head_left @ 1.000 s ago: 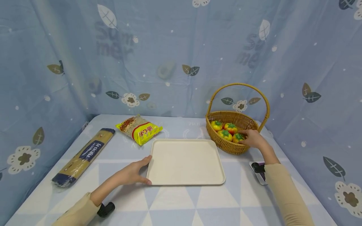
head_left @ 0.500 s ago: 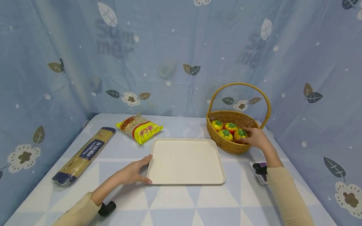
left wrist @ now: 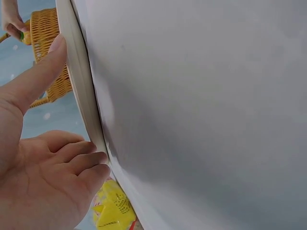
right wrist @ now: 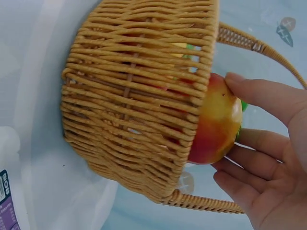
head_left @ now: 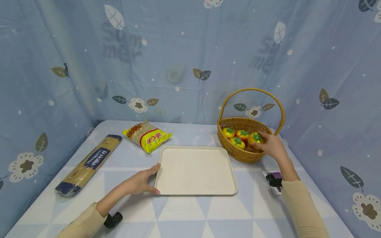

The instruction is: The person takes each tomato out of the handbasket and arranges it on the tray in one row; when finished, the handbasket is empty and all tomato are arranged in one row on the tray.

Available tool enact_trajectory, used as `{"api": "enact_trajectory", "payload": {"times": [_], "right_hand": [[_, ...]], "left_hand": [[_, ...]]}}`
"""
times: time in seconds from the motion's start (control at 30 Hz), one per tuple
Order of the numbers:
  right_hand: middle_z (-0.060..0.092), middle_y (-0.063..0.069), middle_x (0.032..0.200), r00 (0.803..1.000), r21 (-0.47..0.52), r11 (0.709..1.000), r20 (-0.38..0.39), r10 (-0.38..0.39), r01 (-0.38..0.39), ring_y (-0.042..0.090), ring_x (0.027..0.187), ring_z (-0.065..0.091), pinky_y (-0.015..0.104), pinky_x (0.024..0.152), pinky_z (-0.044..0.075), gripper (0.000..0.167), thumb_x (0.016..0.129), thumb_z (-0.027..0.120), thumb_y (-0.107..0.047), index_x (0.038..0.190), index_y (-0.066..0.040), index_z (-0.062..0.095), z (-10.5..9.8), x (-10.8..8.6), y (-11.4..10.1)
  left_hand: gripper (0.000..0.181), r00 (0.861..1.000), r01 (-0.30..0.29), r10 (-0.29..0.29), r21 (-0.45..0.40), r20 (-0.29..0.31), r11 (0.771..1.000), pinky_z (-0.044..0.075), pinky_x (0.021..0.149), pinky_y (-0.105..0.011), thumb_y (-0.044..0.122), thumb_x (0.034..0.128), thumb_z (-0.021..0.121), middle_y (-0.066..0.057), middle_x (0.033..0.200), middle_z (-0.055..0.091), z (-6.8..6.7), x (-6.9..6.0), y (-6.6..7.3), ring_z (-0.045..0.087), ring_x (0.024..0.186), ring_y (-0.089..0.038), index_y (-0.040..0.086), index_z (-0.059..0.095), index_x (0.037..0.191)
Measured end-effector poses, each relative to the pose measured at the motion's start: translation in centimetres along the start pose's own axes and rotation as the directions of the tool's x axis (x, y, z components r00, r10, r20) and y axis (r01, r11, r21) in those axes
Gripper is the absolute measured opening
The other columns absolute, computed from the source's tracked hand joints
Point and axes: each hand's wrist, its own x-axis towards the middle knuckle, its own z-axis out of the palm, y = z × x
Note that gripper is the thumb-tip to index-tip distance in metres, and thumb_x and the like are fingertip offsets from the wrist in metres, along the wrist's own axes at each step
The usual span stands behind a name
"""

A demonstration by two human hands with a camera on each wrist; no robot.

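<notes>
In the head view my right hand [head_left: 272, 145] pinches a yellow-and-red, persimmon-like fruit [head_left: 255, 138] with a green leafy top. The fruit stands partly above the rim of a wicker basket [head_left: 242, 155]; in the right wrist view my thumb and fingers are on opposite sides of the fruit [right wrist: 216, 122]. Several similar fruits [head_left: 237, 142] lie in the basket beside it. My left hand [head_left: 138, 181] rests at the left edge of a cream rectangular tray [head_left: 196, 170]. Its thumb and fingertips touch the tray rim [left wrist: 79, 72], with the fingers loosely bent.
A yellow macaroni bag [head_left: 147, 135] lies behind the tray. A long spaghetti packet [head_left: 89, 165] is at the table's left side. A small white-and-purple packet [head_left: 274, 188] lies partly under the right wrist. The basket's tall handle [head_left: 253, 88] arches over the fruits.
My right hand has tightened round the front right fruit and raised it slightly from among the others. The left hand and tray have stayed in place.
</notes>
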Motion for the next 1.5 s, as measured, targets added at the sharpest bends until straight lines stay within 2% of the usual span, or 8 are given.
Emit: {"api": "enact_trajectory", "payload": {"times": [0.1,0.2,0.33,0.7,0.87,0.97,1.17,1.5], "right_hand": [[0.061,0.036,0.105,0.999,-0.008,1.0,-0.046,-0.018,0.018,0.037,0.074,0.056,0.052,0.072,0.049,0.067,0.087,0.072,-0.028,0.138,0.007,0.046,-0.1,-0.2,-0.4],[0.054,0.038,0.122,0.996,-0.004,1.0,-0.083,-0.031,0.03,0.047,0.093,0.058,0.061,0.083,0.048,0.067,0.087,0.072,-0.026,0.138,0.008,0.045,-0.3,-0.6,-0.8],[0.048,0.037,0.13,0.994,0.008,1.0,-0.111,-0.021,0.022,0.052,0.107,0.052,0.063,0.089,0.045,0.067,0.087,0.072,-0.023,0.139,0.008,0.044,-0.5,-1.1,-1.5],[0.052,0.032,0.13,0.974,0.047,0.995,-0.211,-0.08,0.092,0.05,0.11,0.052,0.061,0.088,0.046,0.066,0.085,0.076,-0.026,0.136,0.007,0.05,-0.7,-2.4,-3.6],[0.052,0.028,0.134,0.971,0.082,0.985,-0.202,-0.13,0.15,0.046,0.113,0.053,0.057,0.088,0.049,0.068,0.084,0.077,-0.027,0.137,0.006,0.049,-0.5,-2.8,-5.1],[0.051,0.026,0.135,0.972,0.093,0.981,-0.181,-0.149,0.168,0.045,0.108,0.056,0.055,0.085,0.05,0.068,0.084,0.077,-0.028,0.138,0.004,0.049,-0.3,-3.0,-6.0],[0.053,0.026,0.133,0.965,0.101,0.972,-0.179,-0.193,0.213,0.045,0.118,0.052,0.056,0.092,0.048,0.068,0.082,0.079,-0.025,0.137,0.003,0.05,0.4,-3.2,-7.7],[0.062,0.021,0.125,0.944,0.086,0.952,-0.181,-0.275,0.294,0.035,0.1,0.063,0.047,0.076,0.055,0.07,0.078,0.082,-0.031,0.135,-0.001,0.055,2.6,-3.1,-9.7]], "left_hand": [[0.107,1.0,0.003,-0.003,0.002,0.0,1.0,0.025,0.113,-0.052,0.036,0.0703,0.085,-0.023,0.154,0.023,0.0,0.0,0.0,0.024,0.141,-0.039,-0.006,0.026,0.149],[0.107,1.0,0.01,-0.01,-0.003,-0.001,1.0,0.025,0.113,-0.052,0.035,0.0697,0.085,-0.024,0.154,0.023,-0.1,0.0,0.1,0.023,0.141,-0.039,-0.006,0.026,0.149],[0.108,1.0,0.011,-0.011,-0.005,-0.002,1.0,0.025,0.113,-0.052,0.035,0.0692,0.085,-0.025,0.154,0.023,-0.1,-0.1,0.2,0.023,0.141,-0.04,-0.007,0.026,0.148],[0.107,1.0,0.022,-0.023,-0.016,-0.017,1.0,0.025,0.113,-0.052,0.034,0.0683,0.086,-0.024,0.153,0.025,-0.2,0.0,0.2,0.024,0.141,-0.039,-0.006,0.027,0.148],[0.108,1.0,0.014,-0.014,-0.012,-0.015,1.0,0.026,0.113,-0.052,0.035,0.0682,0.086,-0.025,0.153,0.025,-0.2,-0.1,0.2,0.024,0.14,-0.04,-0.007,0.027,0.148],[0.108,1.0,0.015,-0.016,-0.015,-0.011,1.0,0.026,0.113,-0.052,0.035,0.0682,0.086,-0.025,0.153,0.024,-0.2,-0.1,0.2,0.024,0.14,-0.04,-0.007,0.027,0.148],[0.107,1.0,0.021,-0.022,-0.025,-0.009,0.999,0.026,0.113,-0.051,0.034,0.068,0.086,-0.023,0.154,0.024,-0.2,0.0,0.2,0.024,0.141,-0.038,-0.006,0.028,0.148],[0.106,1.0,0.016,-0.016,-0.027,-0.011,1.0,0.026,0.113,-0.051,0.033,0.0682,0.086,-0.022,0.154,0.024,0.0,0.1,0.2,0.024,0.141,-0.038,-0.006,0.028,0.148]]}}
